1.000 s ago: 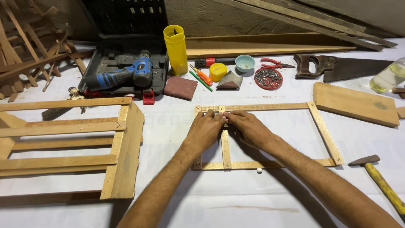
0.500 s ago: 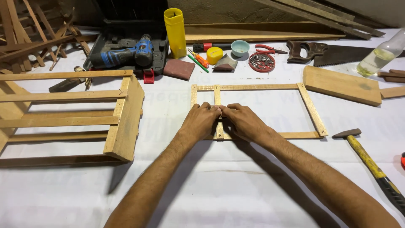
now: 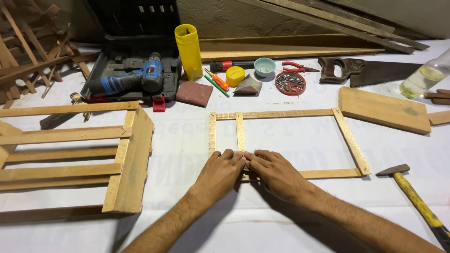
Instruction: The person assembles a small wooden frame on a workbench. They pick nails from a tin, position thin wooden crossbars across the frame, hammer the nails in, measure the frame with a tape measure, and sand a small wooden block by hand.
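Note:
A thin rectangular wooden frame (image 3: 349, 140) lies flat on the white-covered table in front of me. An inner upright slat (image 3: 240, 133) stands close to its left side. My left hand (image 3: 220, 173) and my right hand (image 3: 276, 173) meet side by side on the near rail, where the slat's lower end joins it. The fingertips of both hands pinch and press that joint, which they hide.
A slatted wooden crate (image 3: 129, 159) lies to the left. A yellow-handled hammer (image 3: 412, 194) lies near right, with a plank (image 3: 382, 110) beyond it. At the back are a blue drill (image 3: 131, 79) in its case, a yellow tube (image 3: 190, 51), a red lid of nails (image 3: 289, 83), a handsaw (image 3: 370, 72) and a bottle (image 3: 424, 77).
Both hands have slid along the inner slat from the frame's far rail to its near rail. The camera view has shifted a little.

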